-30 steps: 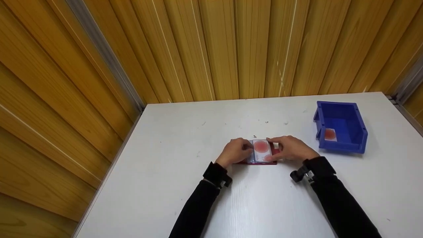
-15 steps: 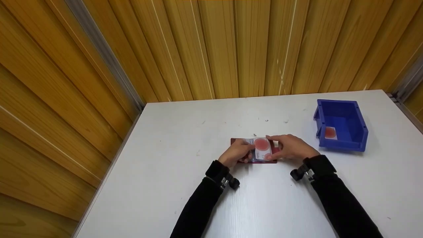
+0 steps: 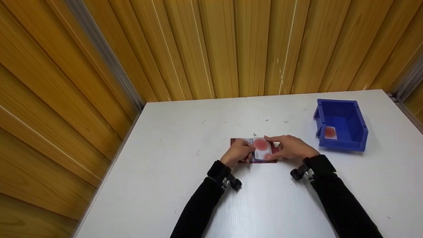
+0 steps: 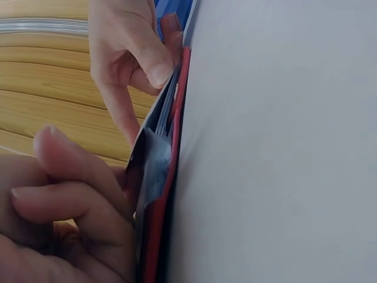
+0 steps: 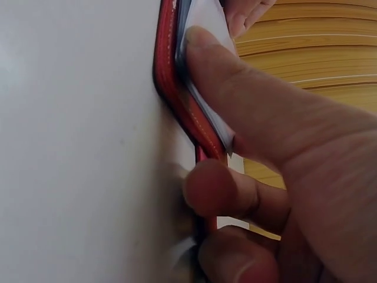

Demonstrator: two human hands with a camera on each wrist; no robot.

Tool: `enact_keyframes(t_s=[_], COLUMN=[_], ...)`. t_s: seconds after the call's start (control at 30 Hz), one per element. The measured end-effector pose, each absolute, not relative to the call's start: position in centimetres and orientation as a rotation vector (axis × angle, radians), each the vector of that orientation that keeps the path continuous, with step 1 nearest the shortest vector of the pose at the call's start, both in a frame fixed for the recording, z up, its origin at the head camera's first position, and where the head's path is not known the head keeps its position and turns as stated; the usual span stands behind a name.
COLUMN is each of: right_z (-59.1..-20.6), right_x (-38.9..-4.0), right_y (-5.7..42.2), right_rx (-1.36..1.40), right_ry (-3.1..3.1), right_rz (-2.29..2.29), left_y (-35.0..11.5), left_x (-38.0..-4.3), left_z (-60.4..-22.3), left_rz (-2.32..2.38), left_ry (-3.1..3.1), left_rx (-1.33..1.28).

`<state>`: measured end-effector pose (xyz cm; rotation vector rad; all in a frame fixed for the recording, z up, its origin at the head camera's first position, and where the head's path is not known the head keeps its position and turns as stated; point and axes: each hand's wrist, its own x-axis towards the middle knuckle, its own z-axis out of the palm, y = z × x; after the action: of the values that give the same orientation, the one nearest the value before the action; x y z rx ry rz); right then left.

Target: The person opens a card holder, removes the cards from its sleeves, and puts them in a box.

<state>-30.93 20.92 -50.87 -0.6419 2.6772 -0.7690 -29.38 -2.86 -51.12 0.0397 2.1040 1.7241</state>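
A red card holder with clear plastic sleeves lies spread open on the white table. On its right half is a white card with red circles. My right hand holds this card, thumb at its near edge and index finger at its far edge. In the right wrist view the thumb lies on the card, while other fingers meet the red cover. My left hand is over the holder's left half, fingers curled, pinching a plastic sleeve beside the card's left edge.
A blue bin stands at the right rear of the table, with another red-and-white card inside. Wood-patterned panels rise behind the table and along its left side.
My left hand has turned and shifted slightly toward me, uncovering the holder's left corner; its fingertips now reach the card's left edge. My right hand stays nearly still, its index finger slightly further left.
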Motion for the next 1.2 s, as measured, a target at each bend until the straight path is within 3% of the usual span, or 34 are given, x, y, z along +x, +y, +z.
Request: enact_keyframes(t_s=[1.2], right_z=[-51.2], right_x=[-31.3], right_y=[20.9], right_rx=[-0.547], right_ry=[2.662], right_rz=[-0.766], left_y=[-9.2], left_x=[-31.3], left_z=[-48.3], left_rz=[1.545], left_ry=[2.115], left_rx=[0.134])
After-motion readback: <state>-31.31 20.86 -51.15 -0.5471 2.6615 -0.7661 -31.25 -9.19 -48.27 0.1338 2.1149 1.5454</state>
